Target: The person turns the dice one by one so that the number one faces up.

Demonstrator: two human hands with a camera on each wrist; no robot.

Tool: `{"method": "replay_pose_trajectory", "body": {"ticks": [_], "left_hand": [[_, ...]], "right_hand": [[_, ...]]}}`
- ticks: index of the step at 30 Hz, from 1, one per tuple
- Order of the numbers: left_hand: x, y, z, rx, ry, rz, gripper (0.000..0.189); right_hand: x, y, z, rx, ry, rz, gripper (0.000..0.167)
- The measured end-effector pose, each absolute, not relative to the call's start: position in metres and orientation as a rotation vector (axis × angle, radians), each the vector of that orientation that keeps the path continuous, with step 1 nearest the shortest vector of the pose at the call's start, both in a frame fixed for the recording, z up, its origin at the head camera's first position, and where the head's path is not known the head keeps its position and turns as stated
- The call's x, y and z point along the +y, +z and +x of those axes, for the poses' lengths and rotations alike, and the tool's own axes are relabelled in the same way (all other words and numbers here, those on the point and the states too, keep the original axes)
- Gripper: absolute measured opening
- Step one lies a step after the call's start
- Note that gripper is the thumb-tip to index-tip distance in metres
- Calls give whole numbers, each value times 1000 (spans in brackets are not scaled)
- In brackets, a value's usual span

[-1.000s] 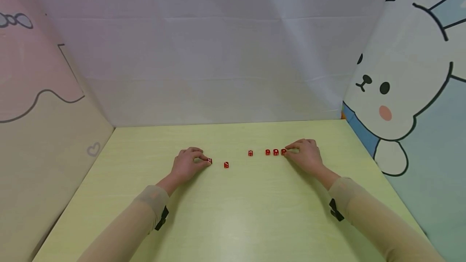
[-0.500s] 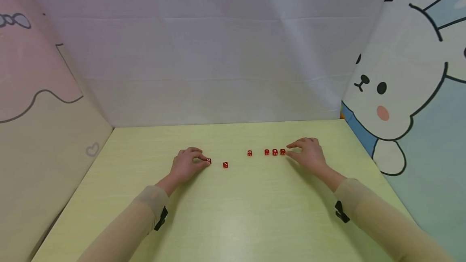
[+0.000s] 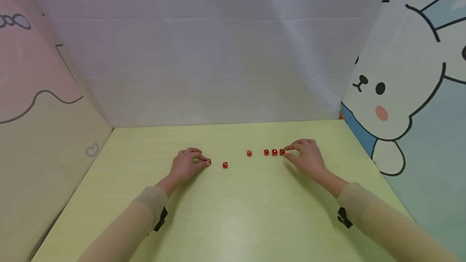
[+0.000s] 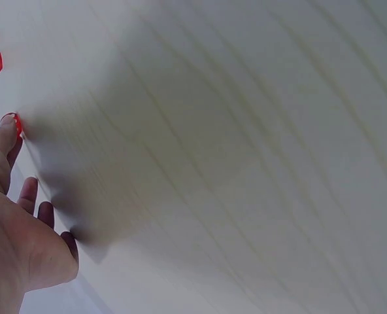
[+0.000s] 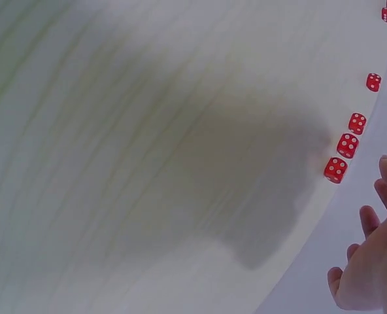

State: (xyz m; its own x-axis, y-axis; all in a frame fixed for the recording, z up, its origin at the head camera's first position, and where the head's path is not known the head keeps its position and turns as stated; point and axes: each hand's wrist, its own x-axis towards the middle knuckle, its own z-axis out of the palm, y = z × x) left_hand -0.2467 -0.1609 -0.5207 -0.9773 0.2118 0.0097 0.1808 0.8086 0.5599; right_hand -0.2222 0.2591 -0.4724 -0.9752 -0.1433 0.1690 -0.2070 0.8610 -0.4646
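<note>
My left hand (image 3: 187, 165) pinches a red die (image 3: 208, 161) between thumb and finger at the left end of a loose line of dice. The left wrist view shows that same die (image 4: 17, 124) at the fingertips, partly covered by them. Beside the right end of the line is my right hand (image 3: 306, 157), thumb and index finger spread. Closest to it stands the rightmost red die (image 3: 282, 152); the right wrist view has a gap between this die (image 5: 335, 170) and the fingers. Two more dice, one outer (image 3: 266, 153) and one middle (image 3: 274, 153), stand close beside it.
Between the hands, a single die (image 3: 249, 153) stands left of the group of three, and another die (image 3: 225, 165) lies slightly nearer me. The pale wooden table (image 3: 233, 213) meets a white cloth backdrop (image 3: 218, 72) behind and a printed rabbit panel (image 3: 429, 132) at right.
My right hand has let go of the rightmost die, drawn back to the right, then come a little nearer again. My left hand stays at its die.
</note>
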Motion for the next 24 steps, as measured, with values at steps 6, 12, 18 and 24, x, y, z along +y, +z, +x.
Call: {"method": "replay_pose_trajectory", "body": {"ticks": [6,12,18,24], "left_hand": [[-161,-517,-245,2949,880,324,22],[-160,-517,-244,2947,892,317,22],[-161,-523,-244,2939,930,324,21],[-162,-529,-245,2936,948,326,20]], "right_hand": [[253,-471,-218,-2865,738,352,24],[237,-469,-212,-2828,683,462,21],[219,-470,-210,-2815,591,570,23],[202,-474,-213,-2812,501,636,24]]}}
